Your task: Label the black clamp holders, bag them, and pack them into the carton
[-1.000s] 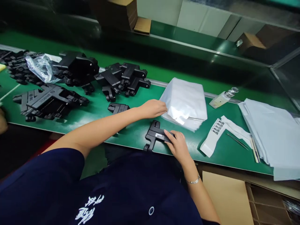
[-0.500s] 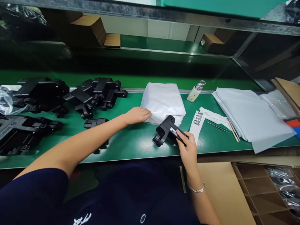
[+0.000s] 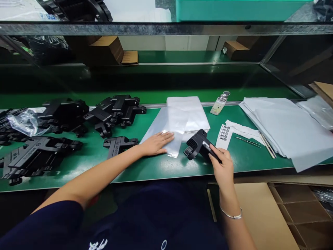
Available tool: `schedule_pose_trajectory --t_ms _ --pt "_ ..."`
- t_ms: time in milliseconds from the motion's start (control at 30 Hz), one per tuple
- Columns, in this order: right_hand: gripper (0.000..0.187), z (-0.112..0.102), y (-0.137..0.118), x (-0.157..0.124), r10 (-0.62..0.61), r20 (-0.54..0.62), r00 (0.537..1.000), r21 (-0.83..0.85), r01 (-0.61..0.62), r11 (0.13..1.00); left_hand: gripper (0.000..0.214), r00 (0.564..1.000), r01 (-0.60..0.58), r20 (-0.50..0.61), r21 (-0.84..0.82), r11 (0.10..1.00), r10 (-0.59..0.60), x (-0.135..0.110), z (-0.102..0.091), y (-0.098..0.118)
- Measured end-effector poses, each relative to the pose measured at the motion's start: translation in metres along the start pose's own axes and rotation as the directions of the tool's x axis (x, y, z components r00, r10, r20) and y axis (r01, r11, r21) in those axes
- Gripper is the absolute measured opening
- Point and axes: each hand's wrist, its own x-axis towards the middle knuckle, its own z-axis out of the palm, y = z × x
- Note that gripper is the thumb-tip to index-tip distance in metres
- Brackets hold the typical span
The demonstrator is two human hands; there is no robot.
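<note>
My left hand (image 3: 156, 143) lies flat, fingers stretched out, on a thin translucent plastic bag (image 3: 158, 122). This bag sits askew, partly over a neat stack of white plastic bags (image 3: 188, 111) and partly on the green bench. In my right hand (image 3: 221, 160) is a black plastic bracket-like part (image 3: 199, 143) with a small white label on its side. I grip its narrow end, and its ribbed, wider end points left, just in front of the stack. Left of my left hand is a similar black part (image 3: 117, 145), partly hidden by my forearm.
More black parts (image 3: 39, 154) lie at the left. To the right are a bottle (image 3: 218, 104), a label sheet (image 3: 223, 136), tweezers (image 3: 248, 142) and large white sheets (image 3: 291, 128). A metal shelf edge (image 3: 145, 28) crosses above; a divided cardboard box (image 3: 299, 205) stands below right.
My left hand has drawn the top bag leftward and toward me, partly off the stack, and its fingers have spread flat. My right hand still holds the black part. The view has shifted.
</note>
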Motion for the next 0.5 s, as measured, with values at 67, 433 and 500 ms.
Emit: schedule_pose_trajectory --t_ms 67,433,500 --pt "0.031 -0.004 -0.001 0.0 -0.014 -0.014 1.0 -0.016 0.014 1.0 0.068 0.998 -0.03 0.063 -0.022 0.999 0.031 0.001 0.01 0.013" --pt "0.033 -0.015 -0.027 -0.006 -0.297 0.042 0.954 -0.133 0.3 0.945 0.046 0.994 0.071 -0.063 -0.236 0.969 -0.088 0.044 0.014 0.05" --pt "0.038 -0.018 -0.03 -0.009 -0.31 0.05 0.95 -0.152 0.314 0.937 0.049 0.975 0.068 -0.154 -0.489 0.87 -0.162 0.038 0.009 0.059"
